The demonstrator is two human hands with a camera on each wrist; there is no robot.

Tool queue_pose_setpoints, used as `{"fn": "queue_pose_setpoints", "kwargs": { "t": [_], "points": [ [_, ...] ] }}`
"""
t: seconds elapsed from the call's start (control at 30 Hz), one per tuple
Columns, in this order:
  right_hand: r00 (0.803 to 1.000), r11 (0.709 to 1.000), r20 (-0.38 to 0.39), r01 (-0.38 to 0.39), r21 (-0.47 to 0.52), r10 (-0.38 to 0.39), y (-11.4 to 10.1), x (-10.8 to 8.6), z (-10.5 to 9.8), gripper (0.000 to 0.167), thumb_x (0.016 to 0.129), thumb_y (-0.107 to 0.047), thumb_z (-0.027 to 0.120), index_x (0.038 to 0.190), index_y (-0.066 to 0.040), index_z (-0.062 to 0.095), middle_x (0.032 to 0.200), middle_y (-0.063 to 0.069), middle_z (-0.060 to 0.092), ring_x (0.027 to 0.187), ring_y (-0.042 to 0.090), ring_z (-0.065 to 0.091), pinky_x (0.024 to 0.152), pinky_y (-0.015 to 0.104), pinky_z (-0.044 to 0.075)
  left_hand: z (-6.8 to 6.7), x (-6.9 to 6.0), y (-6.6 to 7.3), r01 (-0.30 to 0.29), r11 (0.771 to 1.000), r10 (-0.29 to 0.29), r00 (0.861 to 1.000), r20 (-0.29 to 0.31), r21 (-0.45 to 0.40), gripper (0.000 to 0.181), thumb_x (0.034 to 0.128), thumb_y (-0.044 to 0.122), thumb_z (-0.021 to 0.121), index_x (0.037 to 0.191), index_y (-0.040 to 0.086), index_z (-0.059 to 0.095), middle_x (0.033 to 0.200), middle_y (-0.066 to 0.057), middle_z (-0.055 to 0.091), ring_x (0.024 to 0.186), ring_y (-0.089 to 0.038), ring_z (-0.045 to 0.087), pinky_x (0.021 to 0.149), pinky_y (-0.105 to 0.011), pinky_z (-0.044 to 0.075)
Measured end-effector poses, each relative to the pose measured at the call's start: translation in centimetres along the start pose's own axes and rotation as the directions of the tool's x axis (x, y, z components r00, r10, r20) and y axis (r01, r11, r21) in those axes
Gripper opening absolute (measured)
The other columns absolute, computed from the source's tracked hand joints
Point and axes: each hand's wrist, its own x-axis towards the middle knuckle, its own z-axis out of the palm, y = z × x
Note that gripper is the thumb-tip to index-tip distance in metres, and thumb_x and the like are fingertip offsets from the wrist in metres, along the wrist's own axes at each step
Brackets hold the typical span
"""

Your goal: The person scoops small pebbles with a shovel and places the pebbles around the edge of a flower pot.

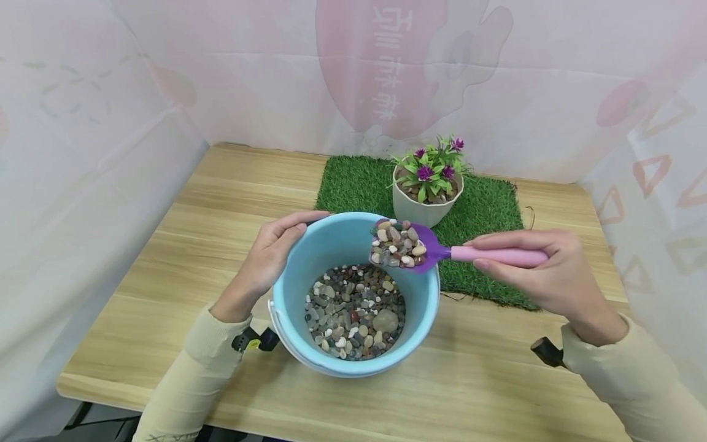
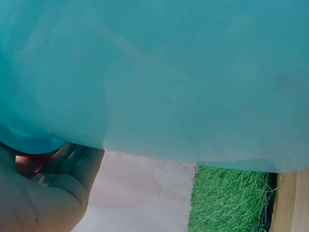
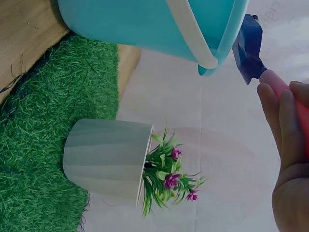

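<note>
A light blue bucket [image 1: 289,288] holds mixed pebbles [image 1: 353,313] at its bottom. My left hand [image 1: 267,252] rests on the bucket's left rim, thumb and fingers about the edge; in the left wrist view the hand [image 2: 58,188] is beside the blue wall [image 2: 169,87]. With my right hand [image 1: 541,270] I grip the pink handle [image 1: 499,256] of a purple shovel [image 1: 433,248], its blade heaped with pebbles above the bucket's right rim. The right wrist view shows the hand [image 3: 289,159] on the handle and the blade [image 3: 249,50] by the bucket's rim [image 3: 236,29].
A white pot [image 1: 422,212] with purple flowers [image 1: 425,173] stands behind the bucket on a green grass mat [image 1: 353,184]. Both lie on a wooden table [image 1: 182,264]. Pale printed curtains [image 1: 265,80] hang behind and at the sides. The white bucket handle [image 1: 282,334] hangs at the left.
</note>
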Motion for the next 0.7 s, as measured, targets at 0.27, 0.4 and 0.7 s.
{"fn": "queue_pose_setpoints", "kwargs": {
  "t": [0.27, 0.4, 0.7],
  "points": [
    [0.999, 0.999, -0.042, -0.030, -0.013, 0.029, -0.5, -0.4, -0.7, 0.037, 0.073, 0.035, 0.071, 0.108, 0.021, 0.072, 0.103, 0.021, 0.081, 0.092, 0.021, 0.081, 0.066, 0.018, 0.065, -0.1, 0.0, -0.1, -0.004, 1.000, 0.004, 1.000, -0.005, 0.010, 0.041, 0.1145, 0.017, 0.037, 0.146, 0.004, 0.061, 0.145, -0.018, 0.066, 0.109, -0.031, 0.076, 0.086, -0.047, 0.070],
    [0.994, 0.996, -0.080, -0.084, -0.036, 0.081, -0.8, -0.8, -1.1, 0.036, 0.075, 0.032, 0.073, 0.109, 0.020, 0.072, 0.103, 0.017, 0.082, 0.092, 0.019, 0.081, 0.064, 0.015, 0.064, -0.1, 0.0, 0.0, 0.002, 1.000, -0.002, 1.000, -0.006, 0.000, 0.041, 0.1143, 0.017, 0.038, 0.146, 0.005, 0.061, 0.145, -0.016, 0.066, 0.109, -0.030, 0.077, 0.085, -0.047, 0.070],
    [0.987, 0.993, -0.140, -0.089, -0.071, 0.079, -0.4, -1.5, -2.2, 0.034, 0.075, 0.031, 0.074, 0.108, 0.021, 0.072, 0.103, 0.014, 0.082, 0.090, 0.017, 0.081, 0.069, 0.019, 0.066, -0.1, -0.1, 0.0, 0.001, 1.000, -0.001, 1.000, 0.000, -0.012, 0.041, 0.1144, 0.017, 0.037, 0.146, 0.005, 0.061, 0.146, -0.016, 0.065, 0.108, -0.026, 0.077, 0.086, -0.048, 0.070]
  ]
}}
